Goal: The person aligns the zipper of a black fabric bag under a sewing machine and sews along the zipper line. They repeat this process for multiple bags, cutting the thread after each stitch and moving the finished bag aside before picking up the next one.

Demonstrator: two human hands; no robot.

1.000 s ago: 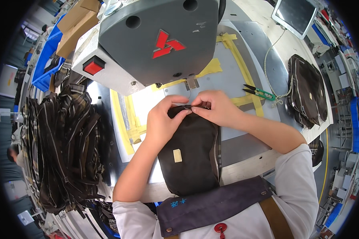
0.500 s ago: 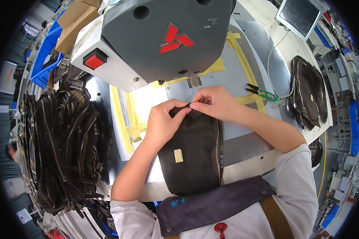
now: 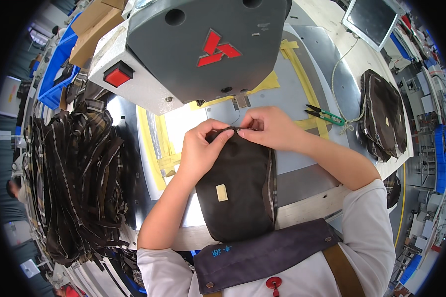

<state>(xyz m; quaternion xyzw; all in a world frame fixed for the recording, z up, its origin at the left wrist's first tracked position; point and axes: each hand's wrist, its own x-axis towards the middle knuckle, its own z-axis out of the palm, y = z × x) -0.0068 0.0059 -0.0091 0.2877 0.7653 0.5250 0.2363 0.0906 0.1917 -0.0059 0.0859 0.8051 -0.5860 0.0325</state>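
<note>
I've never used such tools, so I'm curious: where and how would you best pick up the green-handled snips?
Probably by the green handle, the right hand coming in from the right: the snips lie with that end rightward and the black blades pointing left.

On the right, a pair of green-handled thread snips [image 3: 333, 118] lies with its dark blades parted and pointing left. A pale cord [image 3: 332, 79] runs from near the handle end toward a white-framed screen [image 3: 373, 20] at the far right (its display looks dark). Further right rests a dark zippered bundle [image 3: 381, 114]; beyond it, a yellow line [image 3: 401, 218] crosses the floor [image 3: 411, 190]. At the far left, an open cardboard box [image 3: 86, 44] sits by a blue bin [image 3: 49, 94].
</note>
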